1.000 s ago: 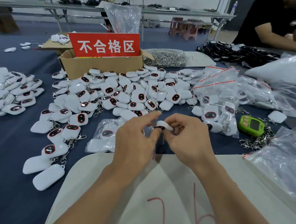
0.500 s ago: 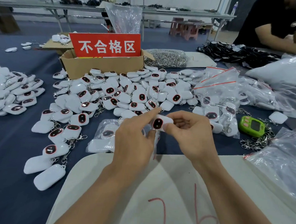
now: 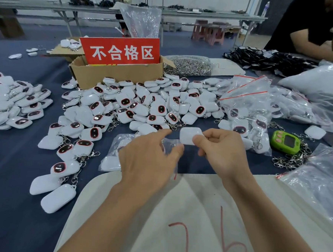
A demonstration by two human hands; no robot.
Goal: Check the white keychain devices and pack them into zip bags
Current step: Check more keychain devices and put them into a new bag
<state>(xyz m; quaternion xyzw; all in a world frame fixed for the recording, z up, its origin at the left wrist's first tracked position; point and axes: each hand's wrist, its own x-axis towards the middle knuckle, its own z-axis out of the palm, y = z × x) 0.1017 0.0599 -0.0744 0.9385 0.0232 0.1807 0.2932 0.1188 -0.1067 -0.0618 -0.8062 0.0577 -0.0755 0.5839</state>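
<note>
Turned over since half a second ago, the white keychain device now shows its plain glossy back, pinched by the right hand between thumb and curled fingers. The left hand has let go, fingers loosely spread just beside it. Below, a dark blue tablecloth is heaped with rounded white devices, and a pale board carries red scrawl. A cardboard box bears a red sign reading 不合格区. Crinkled clear zip bags have red seal strips. Metal-legged workbenches line the room behind.

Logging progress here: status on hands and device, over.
Right hand pinching white keychain device, plain side up. Left hand at clear zip bag, grip unclear. Device not yet bagged.
</note>
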